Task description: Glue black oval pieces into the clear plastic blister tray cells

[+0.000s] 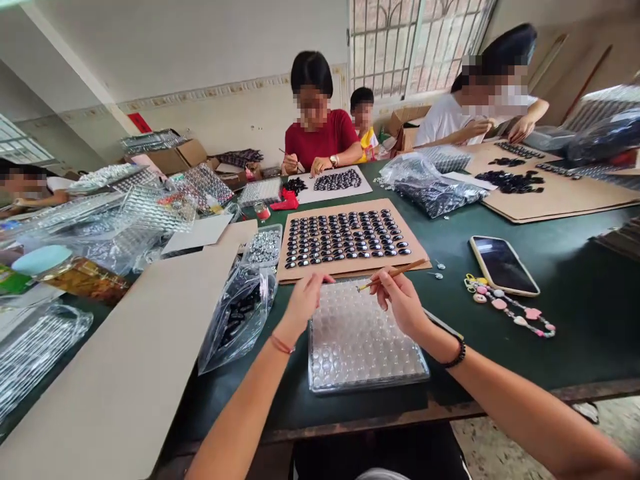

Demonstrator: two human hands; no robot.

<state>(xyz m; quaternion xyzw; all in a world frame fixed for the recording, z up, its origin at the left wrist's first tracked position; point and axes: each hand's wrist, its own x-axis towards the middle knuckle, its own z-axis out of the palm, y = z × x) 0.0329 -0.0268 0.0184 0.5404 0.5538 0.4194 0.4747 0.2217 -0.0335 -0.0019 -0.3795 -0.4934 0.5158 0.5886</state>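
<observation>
My right hand (pixel 403 307) is closed around a thin wooden stick (pixel 410 267), its narrow tip pointing left above a clear plastic tray (pixel 367 340). Rows of round cups fill the tray, which lies in front of me. At the tray's far left corner is my left hand (pixel 304 303), fingers stretched to the right and apparently holding nothing. Just beyond both hands, a brown cardboard sheet (pixel 420 261) carries neat rows of glossy black oval pieces (pixel 345 239) with shiny centres.
Left of the tray lies a clear bag (pixel 237 320) of black pieces, below a box (pixel 264 247) of small silvery parts. A phone (pixel 504 265) with a beaded strap (pixel 520 313) rests at right. Two people work across the table, near a stuffed plastic bag (pixel 435 187).
</observation>
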